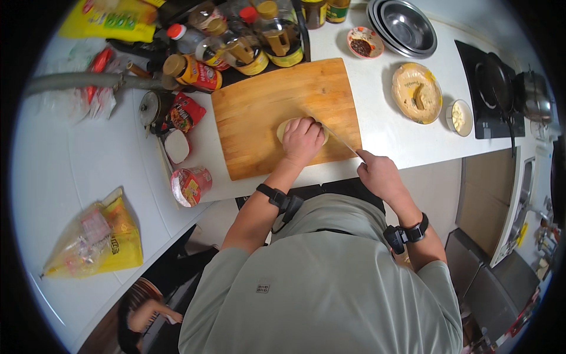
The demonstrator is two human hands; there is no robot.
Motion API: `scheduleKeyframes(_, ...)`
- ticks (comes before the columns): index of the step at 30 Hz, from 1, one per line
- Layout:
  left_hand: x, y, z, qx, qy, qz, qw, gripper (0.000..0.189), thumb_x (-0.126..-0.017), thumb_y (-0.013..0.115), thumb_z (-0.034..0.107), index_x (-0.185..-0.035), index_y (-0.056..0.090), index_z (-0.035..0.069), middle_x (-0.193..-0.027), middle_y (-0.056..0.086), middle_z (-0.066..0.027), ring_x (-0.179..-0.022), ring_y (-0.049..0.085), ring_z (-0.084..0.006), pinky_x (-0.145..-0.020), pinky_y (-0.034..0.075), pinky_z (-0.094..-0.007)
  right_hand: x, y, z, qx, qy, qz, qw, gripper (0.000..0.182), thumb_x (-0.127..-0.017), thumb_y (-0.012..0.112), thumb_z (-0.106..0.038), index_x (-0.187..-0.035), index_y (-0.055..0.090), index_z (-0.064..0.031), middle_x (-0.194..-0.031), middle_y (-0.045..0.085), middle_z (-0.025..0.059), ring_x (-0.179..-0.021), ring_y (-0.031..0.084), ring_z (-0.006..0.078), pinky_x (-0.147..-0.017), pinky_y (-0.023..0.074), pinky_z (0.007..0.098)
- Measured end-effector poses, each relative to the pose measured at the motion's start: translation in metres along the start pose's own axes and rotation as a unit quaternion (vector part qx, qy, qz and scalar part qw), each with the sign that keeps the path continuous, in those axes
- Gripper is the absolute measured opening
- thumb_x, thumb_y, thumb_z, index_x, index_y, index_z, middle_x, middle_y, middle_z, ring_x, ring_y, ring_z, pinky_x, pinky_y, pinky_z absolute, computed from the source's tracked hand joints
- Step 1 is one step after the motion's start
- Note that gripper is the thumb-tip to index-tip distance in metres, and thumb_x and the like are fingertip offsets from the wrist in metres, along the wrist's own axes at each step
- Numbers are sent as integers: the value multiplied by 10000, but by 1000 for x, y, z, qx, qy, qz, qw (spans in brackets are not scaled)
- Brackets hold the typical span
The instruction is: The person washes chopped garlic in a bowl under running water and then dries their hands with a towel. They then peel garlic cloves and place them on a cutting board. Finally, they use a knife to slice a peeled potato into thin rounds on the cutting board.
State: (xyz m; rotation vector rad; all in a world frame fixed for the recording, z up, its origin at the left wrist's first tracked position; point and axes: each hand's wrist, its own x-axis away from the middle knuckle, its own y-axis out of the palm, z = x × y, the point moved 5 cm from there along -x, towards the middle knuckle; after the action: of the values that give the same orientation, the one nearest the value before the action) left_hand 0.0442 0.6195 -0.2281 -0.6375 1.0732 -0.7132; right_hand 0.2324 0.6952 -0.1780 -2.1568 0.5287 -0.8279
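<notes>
A pale oval piece of food, possibly a peeled potato [281, 131], lies on the wooden cutting board [247, 146]. My left hand [304, 138] rests on top of it with bent fingers, covering most of it. In my right hand [379, 173] is the handle of a knife [338, 136]; its blade reaches up and left over the board, beside the right side of the food. The blade's far end is blurred, and I cannot tell whether its edge touches the food.
Sauce bottles [241, 51] crowd behind the board. Rightward stand a bowl of dark seasoning [363, 44], nested metal bowls [409, 26], a plate with a peel-like piece [415, 95], a small white bowl [460, 117] and a cooktop [486, 119]. An instant noodle cup [192, 186] stands left. Another person's arm [150, 312] shows lower left.
</notes>
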Motion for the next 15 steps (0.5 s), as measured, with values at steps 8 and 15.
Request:
scheduleKeyframes(8,3,11,0,-66,17,-59,996,136,-698,704,158,-829,675,134,-921,612,-44,-870,595,-268,-783,494,-391,-15,-2,8,-56,-25,-64,996,249,-854,549,-121,-1077,634,-49,-727,653,222,-704,651,406,-667,520,515)
scheduleKeyframes(15,5,15,0,-79,31,-94,992,173,-714,717,170,-869,683,101,-951,606,-99,-864,589,-321,-760,502,-422,-19,-2,17,-107,-52,-70,990,249,-836,574,-88,-1073,613,-24,-698,641,208,-675,644,403,-645,518,506)
